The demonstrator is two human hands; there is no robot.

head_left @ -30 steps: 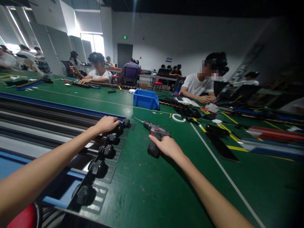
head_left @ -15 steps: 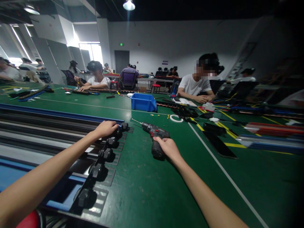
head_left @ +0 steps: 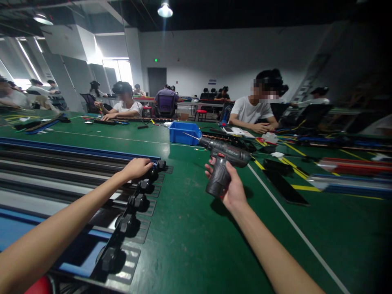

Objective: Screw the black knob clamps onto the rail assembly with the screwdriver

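Head cam, scanning left to right. Long black and blue metal rails (head_left: 61, 159) run along the left side of the green tabletop (head_left: 190, 245). Across their ends sits a row of black round plastic knobs (head_left: 134, 202) on a black bar, stepping from the near edge back toward the middle. The left hand (head_left: 136, 168) sits palm down on the second-farthest knob (head_left: 152, 174), fingers curled over it, so it's closed around that one, with the forearm stretched over the rails. One more knob pokes out just past the fingertips.

Next is a blue rectangular plastic bin (head_left: 183, 134), standing on the tabletop toward the far edge.

Then the right hand (head_left: 232, 185), wrapped tight around the handle of a dark grey cordless drill with red trim (head_left: 225, 157). The drill is held clear above the middle of the tabletop, battery end down, with the bit pointing left and away toward the bin. The bit tip overlaps the bin from this angle, and I can't tell how far apart they really are.

Behind the drill, a person in a white T-shirt (head_left: 252, 110) sits at the far edge with forearms on the tabletop.

A white painted line (head_left: 290, 222) runs down toward the near right corner, with a flat black strip (head_left: 283, 185) lying just right of it. Long red and blue bars (head_left: 352, 169) lie by the right edge.
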